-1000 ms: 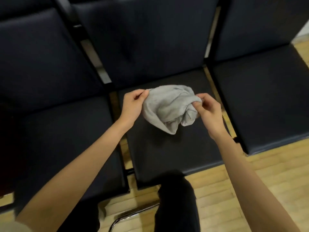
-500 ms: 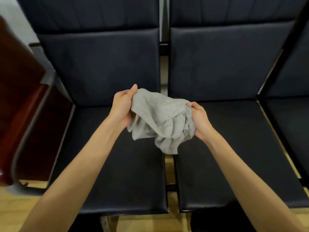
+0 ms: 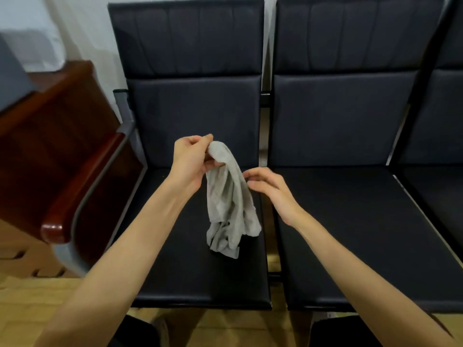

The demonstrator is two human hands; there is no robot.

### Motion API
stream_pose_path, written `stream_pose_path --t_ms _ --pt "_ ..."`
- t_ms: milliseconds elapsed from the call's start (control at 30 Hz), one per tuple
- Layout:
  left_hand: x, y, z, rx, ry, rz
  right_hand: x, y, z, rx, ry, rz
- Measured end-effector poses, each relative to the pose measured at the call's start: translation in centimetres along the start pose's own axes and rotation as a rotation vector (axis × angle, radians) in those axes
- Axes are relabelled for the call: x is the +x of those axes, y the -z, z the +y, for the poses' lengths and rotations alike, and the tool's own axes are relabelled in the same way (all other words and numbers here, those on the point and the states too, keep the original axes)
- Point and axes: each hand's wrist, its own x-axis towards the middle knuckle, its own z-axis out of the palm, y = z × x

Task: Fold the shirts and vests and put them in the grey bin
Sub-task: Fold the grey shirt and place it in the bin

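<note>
A crumpled grey garment (image 3: 230,204) hangs from my left hand (image 3: 191,160), which pinches its top edge between thumb and fingers. Its lower end bunches on the black seat (image 3: 195,279) of the left chair. My right hand (image 3: 269,185) is just to the right of the cloth, fingers loosely curled, fingertips at or very near the fabric's edge and holding nothing. No grey bin is in view.
Two more black padded chairs (image 3: 350,221) stand in the row to the right. A dark red wooden piece of furniture (image 3: 62,151) with a metal armrest beside it sits to the left. Wooden floor shows below the seats.
My right hand has let go of the garment. The cloth, bunched between both hands before, now hangs down from my left hand onto the seat. My view has shifted left along the chairs.
</note>
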Motion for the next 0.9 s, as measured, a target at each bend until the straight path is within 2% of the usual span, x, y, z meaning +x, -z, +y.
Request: stream_pose_path --t_ms 100,200,367,433,533,633,667,800,900 --pt "-1.2 0.7 0.6 0.027 -0.034 0.004 -1.3 -1.3 -1.0 -0.199 0.104 -0.128" --pt "-2.3 1.5 1.9 -0.020 -0.061 0.041 -1.5 -2.4 -1.3 -0.356 0.185 -0.021" --pt "-2.1 4.5 3.3 0.129 -0.197 0.123 -1.0 -1.0 -3.8 -0.290 0.265 0.142" --pt "-2.0 5.5 3.6 0.127 -0.145 0.083 -0.6 -0.9 -5.7 -0.320 0.316 0.155" --pt "-2.1 6.4 4.0 -0.064 0.017 0.023 0.3 -1.5 -8.8 -0.342 0.398 0.120" --pt "-2.1 7.2 4.2 -0.147 0.013 -0.047 1.6 -1.6 -11.7 -0.384 0.459 0.087" --pt "-2.2 7.4 4.2 -0.058 -0.039 -0.064 2.1 -1.5 -12.5 -0.414 0.470 0.081" --pt "-2.5 8.1 3.7 0.552 -0.282 -0.025 3.4 -1.0 -15.0 -0.479 0.438 0.027" --pt "-1.4 9.0 3.1 0.659 -0.400 0.032 3.6 -0.5 -15.4 -0.537 0.406 -0.043"
